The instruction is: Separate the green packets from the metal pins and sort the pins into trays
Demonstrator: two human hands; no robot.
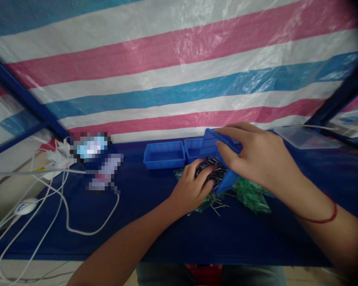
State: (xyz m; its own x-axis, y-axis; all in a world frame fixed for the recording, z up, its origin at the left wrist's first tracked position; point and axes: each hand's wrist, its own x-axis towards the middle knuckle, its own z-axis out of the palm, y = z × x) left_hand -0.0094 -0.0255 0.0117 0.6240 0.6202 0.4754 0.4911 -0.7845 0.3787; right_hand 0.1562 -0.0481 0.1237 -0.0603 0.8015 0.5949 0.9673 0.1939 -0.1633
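Note:
My right hand point(253, 155) grips a small blue plastic bin point(212, 145) and holds it tipped on its side, its open mouth facing left. A heap of thin dark metal pins point(214, 171) spills from it onto the dark blue table point(155, 222). My left hand point(193, 186) rests with curled fingers on the edge of that heap, touching the pins. Several loose pins lie in front of the heap, on and beside green plastic bags point(252, 196).
Two more blue bins point(164, 155) stand upright behind the heap. A clear plastic lid point(306, 137) lies at the back right. White cables point(62, 206) and a blurred device point(91, 147) occupy the left of the table. A striped tarp point(179, 67) hangs behind.

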